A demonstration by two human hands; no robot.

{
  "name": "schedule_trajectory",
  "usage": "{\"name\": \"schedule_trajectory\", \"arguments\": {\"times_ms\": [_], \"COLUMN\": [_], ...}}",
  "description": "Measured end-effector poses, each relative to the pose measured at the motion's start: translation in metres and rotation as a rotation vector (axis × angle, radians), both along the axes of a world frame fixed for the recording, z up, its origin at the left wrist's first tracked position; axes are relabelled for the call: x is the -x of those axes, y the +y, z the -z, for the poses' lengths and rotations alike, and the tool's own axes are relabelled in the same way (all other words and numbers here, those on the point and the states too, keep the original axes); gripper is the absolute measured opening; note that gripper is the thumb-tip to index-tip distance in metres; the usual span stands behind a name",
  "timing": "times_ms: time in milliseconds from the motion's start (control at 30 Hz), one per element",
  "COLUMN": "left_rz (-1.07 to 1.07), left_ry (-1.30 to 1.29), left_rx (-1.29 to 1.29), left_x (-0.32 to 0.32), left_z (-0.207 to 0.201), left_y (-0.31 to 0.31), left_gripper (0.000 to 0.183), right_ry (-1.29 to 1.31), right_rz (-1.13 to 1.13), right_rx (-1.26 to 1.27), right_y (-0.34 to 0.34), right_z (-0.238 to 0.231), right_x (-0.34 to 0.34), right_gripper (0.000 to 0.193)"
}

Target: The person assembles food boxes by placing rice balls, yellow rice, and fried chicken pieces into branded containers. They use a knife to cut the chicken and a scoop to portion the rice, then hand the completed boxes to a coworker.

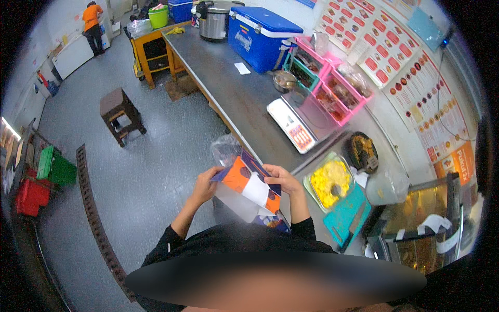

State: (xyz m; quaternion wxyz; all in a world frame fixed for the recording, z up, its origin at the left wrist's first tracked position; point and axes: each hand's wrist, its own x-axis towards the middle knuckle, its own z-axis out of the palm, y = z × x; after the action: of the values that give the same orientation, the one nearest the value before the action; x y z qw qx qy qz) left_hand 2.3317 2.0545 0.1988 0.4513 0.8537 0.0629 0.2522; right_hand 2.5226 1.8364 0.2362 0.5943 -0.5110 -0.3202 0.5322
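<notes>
Between my hands is a folding cardboard box (255,189), printed orange, white and dark purple, tilted in front of my body with its flaps spread. My left hand (206,184) grips its left edge, fingers bent round the dark flap. On the other side my right hand (282,179) is closed on the right flap, thumb on top. Behind the box sits a clear plastic bag (226,148) at the counter's edge. More printed cardboard (272,222) shows below it, partly hidden by my body.
On the counter (208,73) stand a white digital scale (292,125), pink and teal trays (338,96), and a blue cooler (262,39). A tub of yellow food (330,182) and a knife (358,216) on a teal board (343,218) lie to my right. A stool (120,112) stands left.
</notes>
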Motion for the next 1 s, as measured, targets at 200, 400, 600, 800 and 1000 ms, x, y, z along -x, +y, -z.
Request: {"name": "schedule_trajectory", "arguments": {"times_ms": [200,400,600,800,1000], "left_rz": [-0.218,-0.546,-0.423,-0.123,0.051], "left_ry": [0.257,0.277,-0.074,-0.322,-0.728], "left_rx": [0.026,0.09,0.511,0.609,0.285], "left_x": [-0.132,-0.244,-0.449,-0.724,-0.951], "left_z": [-0.007,0.035,-0.001,-0.115,-0.24], "left_y": [0.147,0.319,0.459,0.543,0.547], "left_gripper": [0.023,0.038,0.048,0.053,0.048], "right_ry": [-0.449,-1.216,-1.732,-2.079,-2.287], "right_rz": [0.251,0.738,1.183,1.519,1.793], "right_rx": [0.319,0.178,0.192,0.291,0.391], "right_y": [0.136,0.292,0.441,0.494,0.503], "right_z": [0.01,-0.042,-0.079,-0.071,-0.139], "right_x": [-0.151,-0.351,-0.534,-0.603,-0.634], "right_gripper": [0.035,0.044,0.033,0.019,0.017]}}
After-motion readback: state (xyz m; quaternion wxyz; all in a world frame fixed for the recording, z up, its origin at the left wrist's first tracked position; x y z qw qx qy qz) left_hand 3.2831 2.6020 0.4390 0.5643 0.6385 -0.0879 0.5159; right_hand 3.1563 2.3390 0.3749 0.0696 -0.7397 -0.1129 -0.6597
